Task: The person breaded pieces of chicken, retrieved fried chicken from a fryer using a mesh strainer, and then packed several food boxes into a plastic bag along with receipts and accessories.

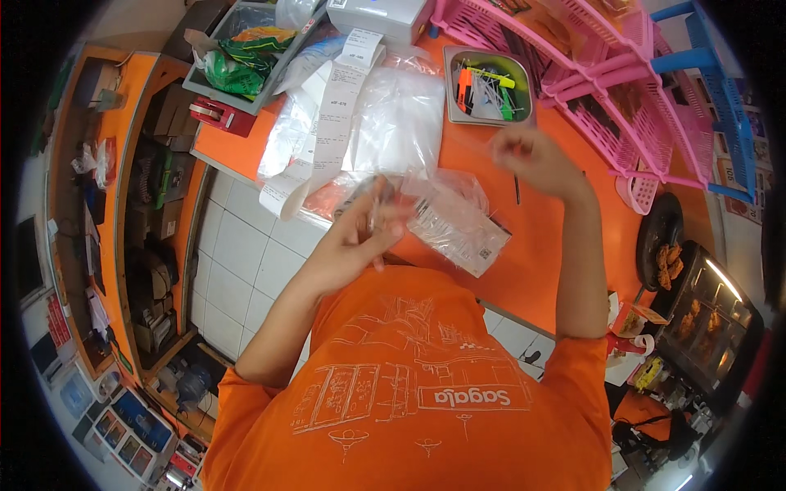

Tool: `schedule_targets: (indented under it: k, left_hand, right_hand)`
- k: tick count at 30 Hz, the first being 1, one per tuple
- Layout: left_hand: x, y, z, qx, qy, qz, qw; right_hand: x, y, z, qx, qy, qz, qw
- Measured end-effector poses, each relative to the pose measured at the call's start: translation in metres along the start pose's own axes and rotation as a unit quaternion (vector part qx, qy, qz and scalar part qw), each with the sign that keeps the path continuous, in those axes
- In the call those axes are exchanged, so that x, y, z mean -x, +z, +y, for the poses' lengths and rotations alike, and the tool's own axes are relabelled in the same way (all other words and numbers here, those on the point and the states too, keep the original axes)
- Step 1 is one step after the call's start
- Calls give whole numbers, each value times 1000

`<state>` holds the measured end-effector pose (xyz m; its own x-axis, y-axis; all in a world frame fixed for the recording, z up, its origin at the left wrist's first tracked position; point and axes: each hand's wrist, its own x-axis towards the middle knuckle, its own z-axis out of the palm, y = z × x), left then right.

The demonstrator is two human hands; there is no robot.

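My left hand (359,236) is over the table's near edge, its fingers blurred by motion. A thin pale thing may be between them, but I cannot tell. Right beside those fingertips lies a flat package in clear plastic (457,233), bearing print and a square code. My right hand (531,161) is above the orange table with curled, blurred fingers. A faint see-through streak runs left from it, too blurred to name. Just beyond that hand stands a metal tray (453,115) of pens, highlighters and thin white strips. A dark thin stick (517,189) lies below the hand.
Clear plastic bags (399,116) and a long printed receipt strip (334,116) cover the table's left part. A red tape dispenser (221,116) and a grey bin (270,92) stand farther left. Pink plastic racks (614,92) rise at right, near a black pan (656,236) with fried food.
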<state>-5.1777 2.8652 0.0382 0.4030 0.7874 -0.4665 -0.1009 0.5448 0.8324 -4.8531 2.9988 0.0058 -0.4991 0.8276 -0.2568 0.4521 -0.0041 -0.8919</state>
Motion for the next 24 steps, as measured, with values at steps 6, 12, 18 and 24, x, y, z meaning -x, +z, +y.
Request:
schedule_targets:
  k: [6,12,18,24]
  left_hand:
    - [-49,-1,-28,-255,17,59,965]
    - [-77,12,-46,-316,75,8,946]
    - [-79,20,-29,-379,100,-43,919]
    - [-84,21,-32,-305,136,-61,941]
  right_hand:
    - [5,80,24,109,-55,-85,989]
    - [20,104,8,-135,0,8,991]
    - [45,110,2,-315,17,49,948]
    - [61,107,8,-324,-9,170,931]
